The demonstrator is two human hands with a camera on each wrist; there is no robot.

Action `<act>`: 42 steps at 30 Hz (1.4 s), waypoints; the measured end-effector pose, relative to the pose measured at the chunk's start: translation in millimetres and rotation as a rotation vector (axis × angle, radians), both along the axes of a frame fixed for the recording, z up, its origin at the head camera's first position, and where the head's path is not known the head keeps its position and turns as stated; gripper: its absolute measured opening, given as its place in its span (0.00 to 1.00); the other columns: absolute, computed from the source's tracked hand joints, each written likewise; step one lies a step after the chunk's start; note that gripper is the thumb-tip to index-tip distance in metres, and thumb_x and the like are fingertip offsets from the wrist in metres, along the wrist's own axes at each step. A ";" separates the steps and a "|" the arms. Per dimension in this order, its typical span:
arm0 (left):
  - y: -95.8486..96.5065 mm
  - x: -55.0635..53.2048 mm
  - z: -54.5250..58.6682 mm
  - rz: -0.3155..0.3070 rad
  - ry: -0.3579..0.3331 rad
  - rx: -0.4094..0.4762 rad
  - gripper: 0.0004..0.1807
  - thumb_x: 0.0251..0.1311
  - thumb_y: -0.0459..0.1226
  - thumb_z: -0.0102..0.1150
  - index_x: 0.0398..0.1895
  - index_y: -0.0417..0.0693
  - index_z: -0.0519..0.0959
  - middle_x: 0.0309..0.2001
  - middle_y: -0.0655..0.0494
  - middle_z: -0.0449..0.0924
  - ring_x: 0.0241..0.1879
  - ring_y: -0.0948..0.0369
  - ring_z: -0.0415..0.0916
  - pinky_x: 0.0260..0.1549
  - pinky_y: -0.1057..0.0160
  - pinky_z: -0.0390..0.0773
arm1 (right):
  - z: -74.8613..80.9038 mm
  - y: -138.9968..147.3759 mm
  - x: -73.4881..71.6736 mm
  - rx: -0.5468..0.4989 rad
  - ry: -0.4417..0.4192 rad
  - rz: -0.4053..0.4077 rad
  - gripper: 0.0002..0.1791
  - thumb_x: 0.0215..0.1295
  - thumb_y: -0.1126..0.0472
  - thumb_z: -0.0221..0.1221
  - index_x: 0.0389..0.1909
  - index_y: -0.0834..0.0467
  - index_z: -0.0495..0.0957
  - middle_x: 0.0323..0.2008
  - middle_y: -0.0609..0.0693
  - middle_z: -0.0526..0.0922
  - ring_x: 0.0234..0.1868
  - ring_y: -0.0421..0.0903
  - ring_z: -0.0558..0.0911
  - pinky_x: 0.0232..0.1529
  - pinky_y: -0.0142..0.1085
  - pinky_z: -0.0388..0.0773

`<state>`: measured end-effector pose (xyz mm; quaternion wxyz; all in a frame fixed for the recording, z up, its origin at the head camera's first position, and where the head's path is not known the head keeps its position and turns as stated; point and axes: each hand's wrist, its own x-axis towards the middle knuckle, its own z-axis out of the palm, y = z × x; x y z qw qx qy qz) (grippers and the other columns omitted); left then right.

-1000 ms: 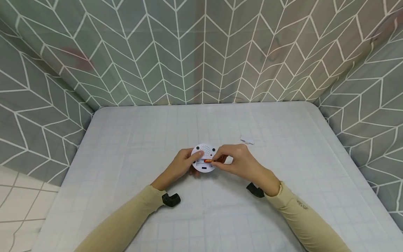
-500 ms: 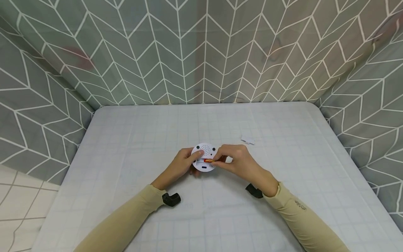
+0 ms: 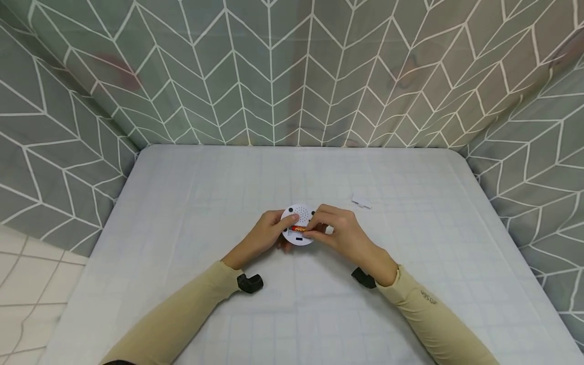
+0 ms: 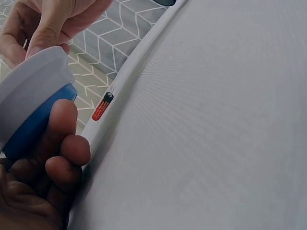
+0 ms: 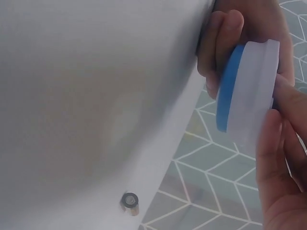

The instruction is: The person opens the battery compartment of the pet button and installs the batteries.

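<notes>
A round white device with speaker holes and an open slot in its upturned face is gripped by my left hand, thumb across the top. Its blue lower side shows in the left wrist view, with fingertips curled beneath. A red and yellow battery lies along the slot. My right hand pinches that battery's right end with thumb and forefinger; these fingertips hide part of it. In the right wrist view the device is edge-on, with both hands around it.
A small white cover lies on the table beyond the right hand. Another red battery with a black end rests on the table in the left wrist view. Patterned curtains stand around the table.
The battery now lies flatter in the slot, with more of its label showing. My right fingers have shifted slightly with it, while the left hand keeps its grip.
</notes>
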<state>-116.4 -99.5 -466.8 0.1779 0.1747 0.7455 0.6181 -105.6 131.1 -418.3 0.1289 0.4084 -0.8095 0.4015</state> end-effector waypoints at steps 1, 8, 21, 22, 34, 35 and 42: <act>0.2 -0.5 -0.2 -0.002 0.000 -0.002 0.22 0.82 0.49 0.49 0.41 0.41 0.83 0.17 0.50 0.82 0.16 0.57 0.76 0.17 0.63 0.75 | 0.0 0.4 0.1 -0.006 -0.006 -0.004 0.12 0.52 0.68 0.80 0.31 0.54 0.86 0.30 0.44 0.84 0.29 0.36 0.81 0.30 0.31 0.81; 0.5 -1.7 0.2 0.003 -0.022 -0.005 0.23 0.81 0.50 0.50 0.40 0.41 0.83 0.17 0.50 0.82 0.16 0.58 0.76 0.18 0.63 0.75 | -6.0 0.8 -1.2 -0.101 -0.067 -0.029 0.09 0.51 0.68 0.80 0.31 0.55 0.90 0.32 0.45 0.86 0.31 0.39 0.83 0.33 0.32 0.83; -0.5 -2.3 3.8 0.032 -0.055 0.002 0.23 0.82 0.49 0.49 0.39 0.38 0.82 0.17 0.49 0.81 0.16 0.58 0.76 0.17 0.63 0.75 | -11.7 -1.3 -1.3 -0.148 -0.244 -0.141 0.13 0.57 0.65 0.78 0.42 0.54 0.88 0.34 0.48 0.80 0.34 0.42 0.80 0.34 0.31 0.80; -0.3 -2.3 2.9 0.035 -0.060 0.000 0.23 0.81 0.49 0.49 0.39 0.38 0.82 0.17 0.49 0.81 0.16 0.58 0.76 0.18 0.63 0.75 | -12.4 -1.4 -1.2 -0.148 -0.266 -0.168 0.17 0.56 0.64 0.78 0.46 0.54 0.87 0.35 0.49 0.79 0.34 0.43 0.78 0.33 0.34 0.78; -1.3 -3.1 0.9 0.060 -0.068 0.036 0.22 0.81 0.49 0.50 0.39 0.39 0.81 0.16 0.47 0.80 0.15 0.58 0.77 0.16 0.63 0.74 | -17.0 -2.1 -4.8 -0.146 -0.710 -0.164 0.24 0.68 0.62 0.72 0.64 0.58 0.80 0.55 0.55 0.84 0.37 0.48 0.88 0.35 0.36 0.85; -1.4 -3.0 0.2 0.060 -0.070 0.033 0.23 0.81 0.49 0.50 0.39 0.39 0.81 0.16 0.47 0.80 0.16 0.58 0.77 0.16 0.63 0.74 | -17.8 -2.5 -4.9 -0.164 -0.755 -0.149 0.24 0.69 0.62 0.71 0.64 0.59 0.80 0.54 0.56 0.84 0.36 0.49 0.89 0.34 0.37 0.86; 1.8 -2.9 -1.6 0.056 -0.065 0.029 0.22 0.80 0.50 0.52 0.41 0.40 0.82 0.16 0.49 0.80 0.16 0.57 0.76 0.18 0.63 0.74 | -23.9 -1.0 -2.6 -0.238 -0.915 -0.069 0.22 0.74 0.64 0.65 0.65 0.64 0.76 0.51 0.60 0.85 0.33 0.51 0.90 0.36 0.46 0.89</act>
